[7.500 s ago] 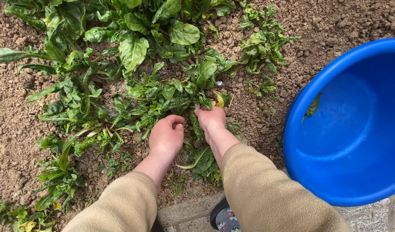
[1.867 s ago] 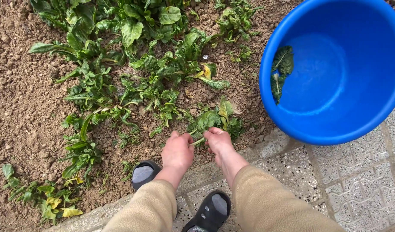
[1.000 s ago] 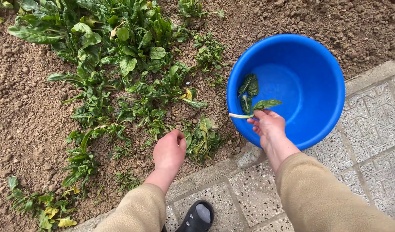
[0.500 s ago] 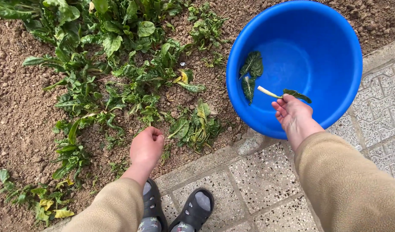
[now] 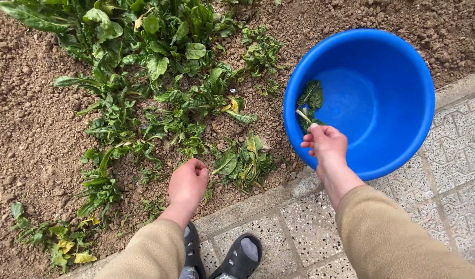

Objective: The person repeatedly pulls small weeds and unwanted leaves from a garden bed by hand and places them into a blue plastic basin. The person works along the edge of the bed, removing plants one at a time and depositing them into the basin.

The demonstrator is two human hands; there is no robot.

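My right hand (image 5: 326,145) hovers over the near-left rim of a blue plastic bucket (image 5: 397,67). Its fingers are curled on a green leaf with a pale stalk (image 5: 303,115), which pokes out up and to the left inside the bucket. Another dark green leaf (image 5: 313,94) lies against the bucket's inner left wall. My left hand (image 5: 188,181) hangs over the soil with its fingers curled in, and I see nothing in it. A small leafy plant (image 5: 243,161) grows just to its right.
A patch of leafy green plants (image 5: 160,67) spreads over the brown crumbly soil (image 5: 25,129). A stone kerb (image 5: 258,201) separates the bed from speckled paving tiles (image 5: 444,196). My dark slip-on shoes (image 5: 240,258) stand on the paving.
Both hands picked a leaf from the small plant by the kerb. My right hand then carried it over to the bucket and now holds it lower at the inner left wall. My left hand stayed over the soil.
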